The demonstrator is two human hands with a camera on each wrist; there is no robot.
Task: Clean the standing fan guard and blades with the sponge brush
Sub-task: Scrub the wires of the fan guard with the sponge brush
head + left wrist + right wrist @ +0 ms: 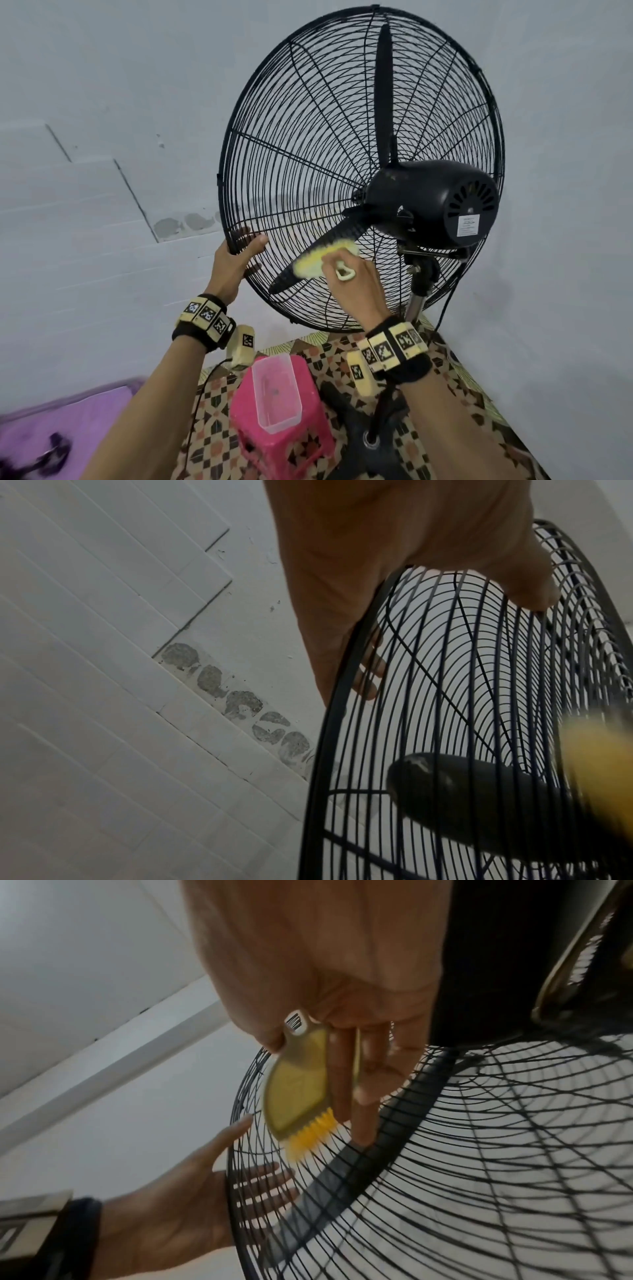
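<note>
Two grips noted: left hand [236, 255] clasps the springy wire guard [274, 144] rim; right hand [356, 284] pinches the light sponge brush [320, 262] by its stiff handle.

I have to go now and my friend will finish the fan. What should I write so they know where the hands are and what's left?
Left hand holds the fan guard at its left rim, fingers through the wires, steadying it.
Right hand grips the sponge brush, pressed on the rear guard over the lower blade.
Clear tub sits on the pink stool below.
Done: can't tell how much is already clean.
Left: probably the remaining guard and the upright blade.
</note>
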